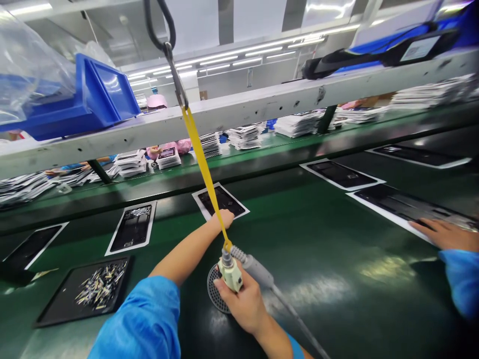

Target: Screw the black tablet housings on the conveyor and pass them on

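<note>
My left hand (224, 218) reaches forward with its fingers curled at the near edge of a black device panel (216, 198) on a white sheet; the fingertips are mostly hidden. In my right hand (249, 301) is a pale electric screwdriver (231, 275), gripped around its body and pointing down. A yellow strap (202, 162) runs from its top up to a metal hook, and a grey cable (292, 306) trails off toward the lower right. Beneath the screwdriver lies a round, perforated dark disc (216, 291), partly covered by my hand. The tool's tip is out of sight.
Small metal parts fill a black tray (56, 309) at left. More panels (131, 227) lie along the green surface (299, 239). A co-worker's hand (451, 233) rests on a panel at right. A white shelf (239, 102) crosses above, carrying a blue bin (101, 92).
</note>
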Available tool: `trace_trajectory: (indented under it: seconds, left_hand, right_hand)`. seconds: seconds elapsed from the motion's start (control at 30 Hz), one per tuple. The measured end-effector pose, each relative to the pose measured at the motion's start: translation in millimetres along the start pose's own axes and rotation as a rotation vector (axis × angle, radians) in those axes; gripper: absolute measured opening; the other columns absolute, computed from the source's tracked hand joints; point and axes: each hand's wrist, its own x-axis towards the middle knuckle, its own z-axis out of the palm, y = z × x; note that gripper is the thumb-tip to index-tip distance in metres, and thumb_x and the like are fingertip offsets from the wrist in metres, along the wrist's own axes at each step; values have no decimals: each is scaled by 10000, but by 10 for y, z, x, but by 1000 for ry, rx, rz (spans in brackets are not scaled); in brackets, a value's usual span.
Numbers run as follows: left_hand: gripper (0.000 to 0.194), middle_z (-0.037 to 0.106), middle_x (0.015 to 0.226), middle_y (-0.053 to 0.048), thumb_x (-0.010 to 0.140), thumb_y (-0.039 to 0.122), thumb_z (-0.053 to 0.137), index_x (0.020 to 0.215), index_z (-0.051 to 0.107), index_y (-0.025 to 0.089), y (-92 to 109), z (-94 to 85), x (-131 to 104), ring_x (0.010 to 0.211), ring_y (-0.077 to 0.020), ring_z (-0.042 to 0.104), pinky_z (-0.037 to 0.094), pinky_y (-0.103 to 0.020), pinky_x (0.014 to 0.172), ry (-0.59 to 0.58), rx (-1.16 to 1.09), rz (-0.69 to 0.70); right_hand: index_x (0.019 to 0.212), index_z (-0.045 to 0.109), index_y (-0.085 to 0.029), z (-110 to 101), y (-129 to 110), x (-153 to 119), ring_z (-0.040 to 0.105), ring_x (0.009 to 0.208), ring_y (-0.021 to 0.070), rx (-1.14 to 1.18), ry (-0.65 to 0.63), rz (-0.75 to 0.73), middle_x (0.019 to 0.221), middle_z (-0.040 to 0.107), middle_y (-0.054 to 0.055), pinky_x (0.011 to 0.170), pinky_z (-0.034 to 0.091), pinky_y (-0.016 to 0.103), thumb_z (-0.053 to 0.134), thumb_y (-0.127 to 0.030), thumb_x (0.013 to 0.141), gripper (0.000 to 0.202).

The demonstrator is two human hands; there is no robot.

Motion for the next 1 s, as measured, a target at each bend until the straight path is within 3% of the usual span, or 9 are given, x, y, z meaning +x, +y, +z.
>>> trace_trajectory:
  seconds: [0.13,0.23,0.33,0.43,0.57,0.7,0.87,1.0]
  left_hand:
    - [189,752,1099,-168,798,72,693,948,763,166,0,-149,-20,1151,-321,683,523,-394,1033,-39,59,34]
    - [180,760,1046,-156,776,74,695,920,756,164,-185,-333,-299,1109,-318,697,540,-384,991,-53,93,72]
    - [125,761,972,-125,769,100,688,862,733,172,-481,-483,-898,1009,-298,719,552,-368,931,-80,117,135]
    - [81,746,881,-90,798,123,639,823,692,178,-700,-484,-1752,848,-249,722,558,-325,797,-88,160,301]
    - [63,725,840,-56,800,126,624,807,639,187,-635,-223,-2928,724,-203,695,526,-281,655,-76,136,384]
    - [68,705,789,-34,793,139,627,776,596,197,-302,258,-3742,670,-188,677,515,-277,603,-102,62,429]
    - [74,700,763,-23,787,207,660,784,585,205,-9,925,-4156,626,-196,668,521,-304,556,-80,-1,489]
    - [98,712,771,-23,807,263,677,804,603,198,41,1196,-4175,610,-203,670,531,-326,538,-71,-2,481]
  right_hand:
    - [942,754,-217,-38,30,10,767,739,206,-62,32,-14,816,787,56,747,648,291,653,-415,868,234]
    - [955,759,-213,-105,82,25,776,773,231,-68,104,-11,872,805,77,757,653,324,663,-446,868,267]
    - [988,751,-204,-195,131,57,780,803,239,-41,184,7,907,809,84,753,650,327,692,-431,863,266]
    - [999,742,-208,-270,175,84,773,791,222,-16,198,-29,906,801,73,759,640,314,721,-386,855,230]
    - [1060,720,-217,-274,227,93,763,729,208,3,216,2,921,804,60,766,635,335,756,-383,826,289]
    - [998,721,-193,-166,241,111,734,639,209,16,205,80,835,795,60,686,626,348,774,-428,779,325]
    - [988,695,-173,-4,159,179,671,537,180,70,224,162,683,734,19,556,569,309,754,-417,775,329]
    - [1006,689,-179,98,27,310,649,546,160,97,212,126,699,728,14,551,549,291,768,-395,769,330]
